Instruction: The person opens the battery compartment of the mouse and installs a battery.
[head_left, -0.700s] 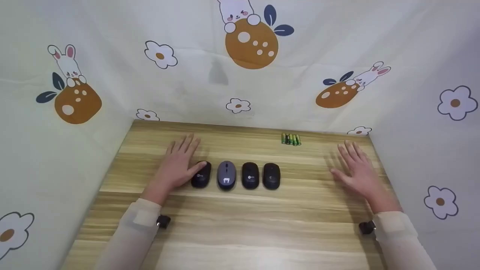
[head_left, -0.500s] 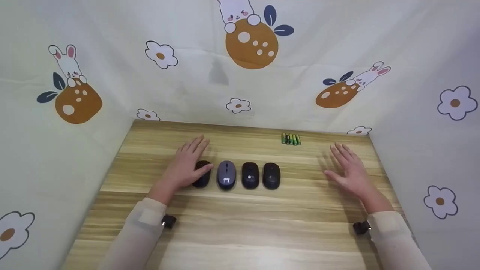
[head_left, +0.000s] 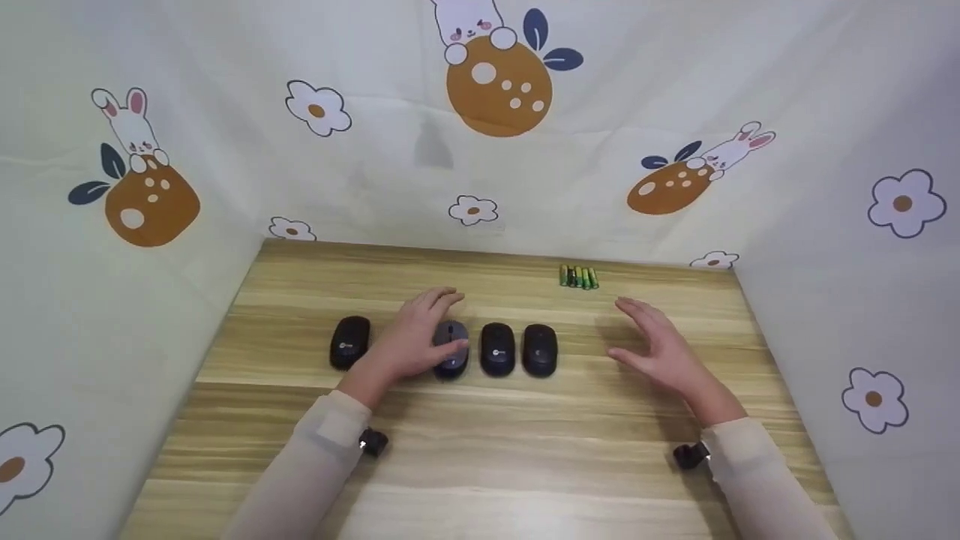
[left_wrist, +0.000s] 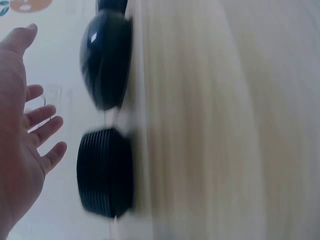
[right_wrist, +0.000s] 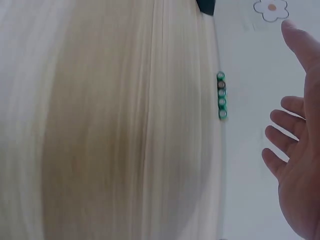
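Note:
Three black computer mice and a grey one form a row on the wooden table. My left hand point(head_left: 412, 337), fingers loosely extended, hovers over the grey mouse point(head_left: 452, 332), and its thumb hides part of that mouse. Left of this hand lies a black mouse point(head_left: 350, 343); to the right are a second black mouse point(head_left: 498, 350) and a third point(head_left: 540, 351). In the left wrist view the palm point(left_wrist: 17, 135) faces sideways, holding nothing. My right hand point(head_left: 660, 352) is above the table right of the row, also holding nothing, thumb spread from the fingers.
Several green batteries point(head_left: 579, 277) lie side by side near the back edge of the wooden table point(head_left: 480, 450). A pale cloth point(head_left: 375, 180) with rabbits, oranges and flowers encloses the back and sides. Each sleeve carries a small black wrist camera point(head_left: 373, 442).
Both hands have moved inward, the left from the leftmost black mouse to the grey one. That black mouse now sits farther left, with a wider gap beside it.

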